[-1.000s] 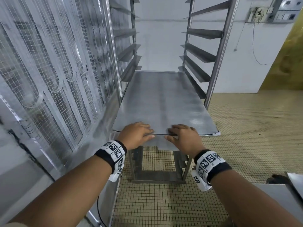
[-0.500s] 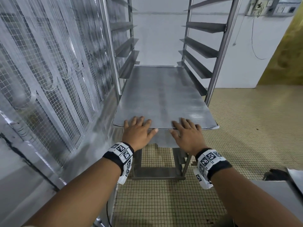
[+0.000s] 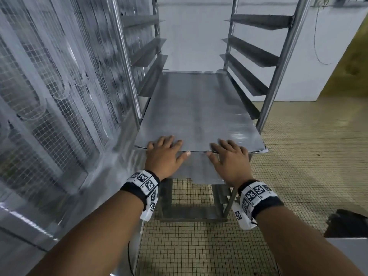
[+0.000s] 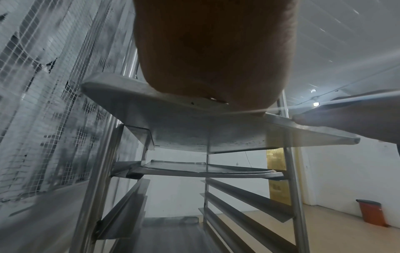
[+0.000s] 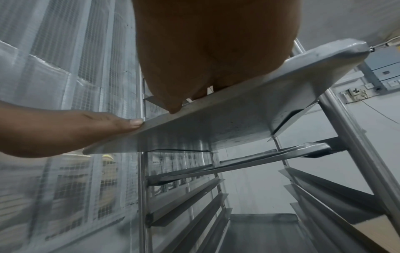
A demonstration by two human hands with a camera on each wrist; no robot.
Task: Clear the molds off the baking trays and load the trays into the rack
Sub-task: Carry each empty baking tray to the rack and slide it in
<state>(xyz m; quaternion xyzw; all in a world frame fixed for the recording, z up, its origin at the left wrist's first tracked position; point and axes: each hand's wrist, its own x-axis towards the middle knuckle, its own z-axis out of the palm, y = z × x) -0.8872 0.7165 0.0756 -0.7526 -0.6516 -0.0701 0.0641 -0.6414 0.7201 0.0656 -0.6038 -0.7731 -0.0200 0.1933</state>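
Observation:
A flat bare metal baking tray (image 3: 199, 108) lies on the rails of the steel rack (image 3: 278, 62), its near edge sticking out toward me. My left hand (image 3: 165, 154) and right hand (image 3: 229, 158) lie side by side on that near edge, fingers straight on top, thumbs at the rim. From below, the tray's underside (image 4: 194, 133) shows with my left palm (image 4: 212, 59) above it. The right wrist view shows the same tray (image 5: 227, 123) and my left hand's thumb (image 5: 132, 123) against its rim. A second tray (image 4: 194, 169) sits one level lower. No molds are in view.
A wire-mesh panel (image 3: 49, 96) runs close along the rack's left side. Tiled floor (image 3: 298, 166) spreads to the right. A grey table corner (image 3: 350, 253) and a dark object (image 3: 346, 222) are at the lower right. An orange bin (image 4: 371, 212) stands by the far wall.
My fingers, curled on the tray's front edge a second ago, have straightened and lie flat on top. The tray has slid further into the rack.

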